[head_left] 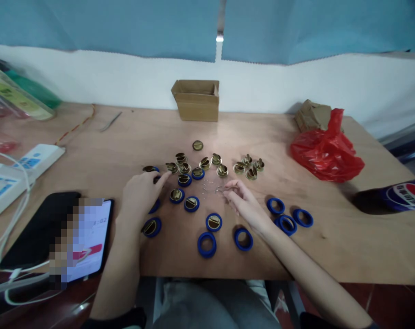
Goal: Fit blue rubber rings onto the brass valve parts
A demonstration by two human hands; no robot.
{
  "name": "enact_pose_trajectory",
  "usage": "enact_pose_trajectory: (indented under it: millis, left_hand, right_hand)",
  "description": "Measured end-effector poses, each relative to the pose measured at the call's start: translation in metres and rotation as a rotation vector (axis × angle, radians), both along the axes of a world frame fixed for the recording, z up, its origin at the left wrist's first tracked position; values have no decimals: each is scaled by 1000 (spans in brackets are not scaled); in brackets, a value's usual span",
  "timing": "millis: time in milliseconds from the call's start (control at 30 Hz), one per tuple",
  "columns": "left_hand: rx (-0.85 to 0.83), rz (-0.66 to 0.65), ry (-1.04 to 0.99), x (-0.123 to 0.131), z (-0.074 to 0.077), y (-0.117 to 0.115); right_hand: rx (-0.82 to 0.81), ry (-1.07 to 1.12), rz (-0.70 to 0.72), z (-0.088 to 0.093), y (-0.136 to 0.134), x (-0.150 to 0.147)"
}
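My left hand is over the left side of the scattered parts, its fingers bent around a round brass fitting that they partly hide. My right hand pinches a thin curved metal wire between thumb and fingertips. More fine wires lie beside it on the table. Several brass fittings with raised flaps stand beyond my hands. Nearer, some sit in blue rings, such as one blue ring with a brass insert. Bare blue rings lie at the front and to the right of my right hand.
An open cardboard box stands at the back against the wall. To the right are a red plastic bag and a cola bottle on its side. At left lie two phones, a power strip and white cables.
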State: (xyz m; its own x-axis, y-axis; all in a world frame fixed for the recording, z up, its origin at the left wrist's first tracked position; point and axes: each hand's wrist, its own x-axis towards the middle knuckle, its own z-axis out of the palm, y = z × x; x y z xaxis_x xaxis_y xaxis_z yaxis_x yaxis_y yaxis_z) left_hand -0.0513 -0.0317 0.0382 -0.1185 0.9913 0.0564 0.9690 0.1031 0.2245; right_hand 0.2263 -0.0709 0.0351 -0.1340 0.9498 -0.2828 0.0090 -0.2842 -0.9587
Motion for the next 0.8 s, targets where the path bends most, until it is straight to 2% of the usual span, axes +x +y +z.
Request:
enact_pose_trajectory:
  millis: [200,367,433,533,633,733,800]
  left_hand:
    - [-68,16,130,5,1,-3]
    - [-163,8,159,8,0,-6]
    - [-103,42,136,8,-3,-5]
    - [123,94,92,7,-10,3]
    - [291,-23,8,6,-17,14]
    - [271,-214,-88,5,-25,22]
    - [229,-289,-123,5,-28,23]
  right_hand:
    - [59,-37,29,-2,-1,0]
    - [9,5,43,-2,-1,0]
    - [-2,14,38,0,-2,-1]
    - [-8,28,7,2,-1,0]
    - [-4,54,-69,1,0,2]
    - [18,74,-124,-1,1,5]
    - [36,71,-125,-1,1,6]
